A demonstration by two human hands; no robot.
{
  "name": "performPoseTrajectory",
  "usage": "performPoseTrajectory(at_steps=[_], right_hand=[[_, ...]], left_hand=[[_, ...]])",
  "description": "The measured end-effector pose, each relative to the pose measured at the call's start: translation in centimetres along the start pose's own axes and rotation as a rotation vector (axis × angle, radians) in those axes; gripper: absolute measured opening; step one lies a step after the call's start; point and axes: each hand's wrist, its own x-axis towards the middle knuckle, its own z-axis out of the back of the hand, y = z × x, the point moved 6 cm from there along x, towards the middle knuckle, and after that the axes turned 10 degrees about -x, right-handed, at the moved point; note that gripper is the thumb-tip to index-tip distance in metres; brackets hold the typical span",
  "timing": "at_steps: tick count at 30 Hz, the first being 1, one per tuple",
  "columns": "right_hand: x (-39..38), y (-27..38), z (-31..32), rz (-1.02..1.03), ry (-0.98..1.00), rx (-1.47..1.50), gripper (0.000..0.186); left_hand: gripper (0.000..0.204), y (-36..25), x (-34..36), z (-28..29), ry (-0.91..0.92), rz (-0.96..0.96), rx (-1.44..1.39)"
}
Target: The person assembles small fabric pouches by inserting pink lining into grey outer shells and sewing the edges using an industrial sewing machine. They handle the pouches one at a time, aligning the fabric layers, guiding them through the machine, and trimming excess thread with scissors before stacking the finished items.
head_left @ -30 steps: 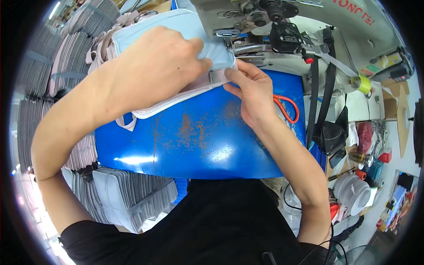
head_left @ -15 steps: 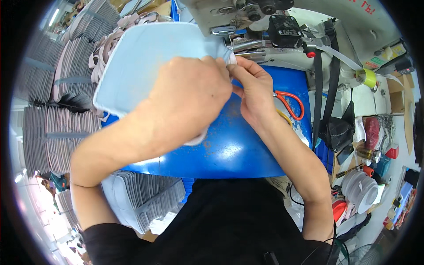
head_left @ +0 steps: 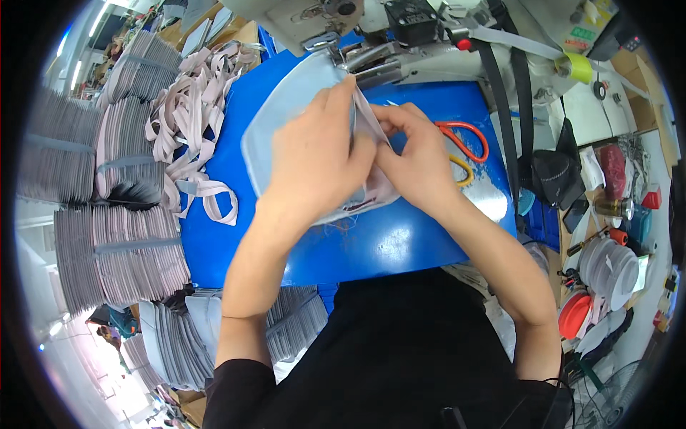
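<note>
Blue cloth looks partly joined to pink cloth, the right hand pinches an edge maybe left to sew, and I cannot tell how the left hand grips.

The person wears a plain black shirt, its cloth dark and matte across the front. The left sleeve is short and black, ending above the elbow, and the right sleeve matches it. Both forearms are bare, as are the left hand and right hand. A narrow dark strip shows low on the shirt front, too small to identify. Thin black cable loops beside the right sleeve.
</note>
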Motion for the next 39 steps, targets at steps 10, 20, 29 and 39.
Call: performPoseTrajectory(at_steps=[10, 20, 29, 39], right_hand=[[-4.2, -0.7, -0.4, -0.511, 0.279, 0.554, 0.029], [-0.3, -0.9, -3.2, -0.517, 0.206, 0.879, 0.025], [3.6, -1.9, -5.3, -0.509, 0.055, 0.975, 0.021], [4.4, -1.1, -5.1, -0.582, 0.011, 0.756, 0.028]], left_hand=[[0.030, -1.5, -6.5, -0.2, -0.274, -0.358, -0.106], [0.033, -0.9, -2.4, -0.1, -0.145, -0.477, 0.077], [0.027, 2.0, 2.0, 0.2, -0.057, -0.492, 0.150], [0.077, 6.9, 0.4, 3.3, 0.195, -0.159, 0.276]])
